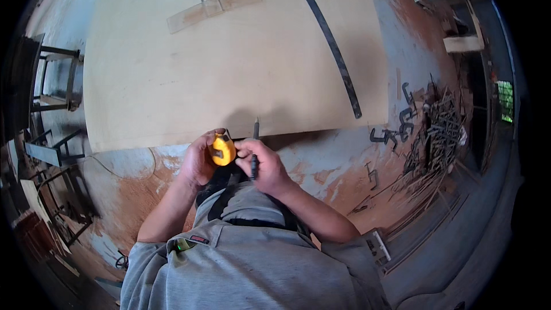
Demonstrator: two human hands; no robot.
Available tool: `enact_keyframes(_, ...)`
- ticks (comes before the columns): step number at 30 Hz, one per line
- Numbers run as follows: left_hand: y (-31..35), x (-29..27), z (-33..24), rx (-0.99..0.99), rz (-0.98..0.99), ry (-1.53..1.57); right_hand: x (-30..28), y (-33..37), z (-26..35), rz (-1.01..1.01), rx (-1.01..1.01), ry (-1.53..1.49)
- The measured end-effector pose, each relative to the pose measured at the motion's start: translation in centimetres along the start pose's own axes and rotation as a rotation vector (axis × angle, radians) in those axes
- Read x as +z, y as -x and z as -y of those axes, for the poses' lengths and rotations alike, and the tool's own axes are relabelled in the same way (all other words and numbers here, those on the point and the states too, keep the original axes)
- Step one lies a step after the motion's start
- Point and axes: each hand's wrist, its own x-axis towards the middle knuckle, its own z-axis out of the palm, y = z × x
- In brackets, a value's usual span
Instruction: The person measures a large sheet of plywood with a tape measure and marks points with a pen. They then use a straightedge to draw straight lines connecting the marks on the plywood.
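Observation:
A yellow tape measure (222,152) is in my left hand (198,163), whose fingers are closed around its left side. My right hand (270,166) is closed on a dark pencil (256,129). Its pale tip points away from me at the near edge of a large pale wooden board (149,92), and its back end shows below my fingers. The right fingertips are right beside the tape measure; whether they pinch the end of its blade cannot be made out. Both hands are in front of my body, just off the board's near edge.
On the board lie a clear T-shaped template (212,8) and a long dark flat strip (330,40). Dusty floor surrounds it. To the right are several dark clamps (404,123) and a heap of metal pieces (439,126). Metal frames (57,80) stand at the left.

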Motion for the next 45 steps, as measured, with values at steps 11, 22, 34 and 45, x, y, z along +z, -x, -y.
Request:
enact_keyframes(11,-0.2,5.8,4.0,-0.292,0.546,-0.881,-2.2,7.8,-2.9,-0.123,0.270,-0.148)
enact_keyframes(22,-8.3,7.6,-5.4,-0.255,0.496,-1.883,-3.1,8.5,-8.9,-0.672,0.464,-0.334)
enact_keyframes(34,-20.4,15.7,-16.1,0.370,0.491,-2.242,-2.3,4.4,-14.9,-1.114,0.548,-0.787)
enact_keyframes(45,-26.5,20.9,-15.4,0.860,0.727,-2.456,-1.2,1.1,-16.4,-1.214,0.529,-0.541)
